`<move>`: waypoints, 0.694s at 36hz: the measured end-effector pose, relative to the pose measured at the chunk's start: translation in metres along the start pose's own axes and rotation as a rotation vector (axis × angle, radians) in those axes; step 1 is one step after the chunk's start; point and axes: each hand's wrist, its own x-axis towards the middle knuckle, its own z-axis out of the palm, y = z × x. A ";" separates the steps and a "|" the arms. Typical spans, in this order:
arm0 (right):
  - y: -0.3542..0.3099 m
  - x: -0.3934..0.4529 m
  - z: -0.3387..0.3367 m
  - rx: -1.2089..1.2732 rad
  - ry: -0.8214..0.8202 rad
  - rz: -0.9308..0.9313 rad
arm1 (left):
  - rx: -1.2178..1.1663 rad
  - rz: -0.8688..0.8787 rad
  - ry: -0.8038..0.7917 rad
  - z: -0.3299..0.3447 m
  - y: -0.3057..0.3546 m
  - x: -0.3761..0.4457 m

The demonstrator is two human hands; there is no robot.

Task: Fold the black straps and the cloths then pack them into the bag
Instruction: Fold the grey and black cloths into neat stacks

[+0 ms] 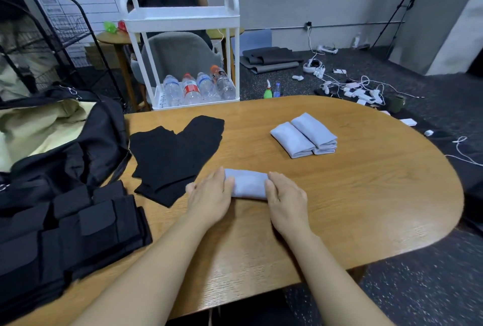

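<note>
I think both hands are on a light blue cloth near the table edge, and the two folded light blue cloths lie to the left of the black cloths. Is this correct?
Not quite. The head view shows the two folded light blue cloths lying to the right of the black cloths, not the left. The rest holds: the left hand and right hand are both on a light blue cloth near the table edge.

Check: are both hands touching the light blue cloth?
Touching. Head view: left hand and right hand rest on opposite ends of the folded light blue cloth.
</note>
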 end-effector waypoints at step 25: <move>0.000 0.041 -0.024 -0.242 -0.174 0.330 | -0.016 -0.343 -0.052 -0.007 0.023 0.032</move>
